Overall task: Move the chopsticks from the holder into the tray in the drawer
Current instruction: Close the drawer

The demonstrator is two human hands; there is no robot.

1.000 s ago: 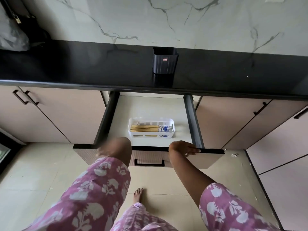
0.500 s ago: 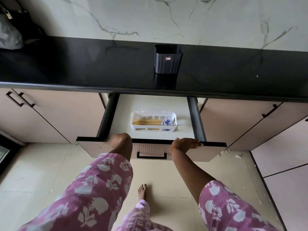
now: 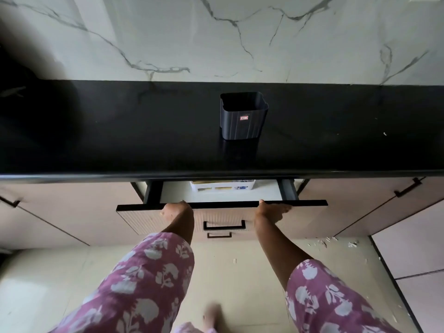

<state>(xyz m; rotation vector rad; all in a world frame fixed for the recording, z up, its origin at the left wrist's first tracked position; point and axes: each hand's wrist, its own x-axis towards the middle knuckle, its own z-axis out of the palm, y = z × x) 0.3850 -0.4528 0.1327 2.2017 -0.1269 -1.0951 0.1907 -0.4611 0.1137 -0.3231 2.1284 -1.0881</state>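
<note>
The black ribbed chopstick holder (image 3: 243,116) stands on the black countertop (image 3: 120,140) and looks empty. Below it the drawer (image 3: 310,203) is pushed most of the way in. Only the front strip of the white tray (image 3: 222,187) shows under the counter edge, with a sliver of the wooden chopsticks (image 3: 203,182) in it. My left hand (image 3: 176,211) presses against the top edge of the drawer front, left of the handle. My right hand (image 3: 272,211) presses the same edge to the right, fingers spread sideways.
Closed cabinet doors with black handles (image 3: 407,187) flank the drawer. A second drawer handle (image 3: 219,235) shows just below. Bits of debris (image 3: 336,241) lie on the tiled floor at the right. A dark bag (image 3: 28,111) sits on the counter's far left.
The drawer has slid inward under both hands, from wide open to nearly closed. The tray and chopsticks have gone mostly out of sight beneath the counter. The camera has come closer.
</note>
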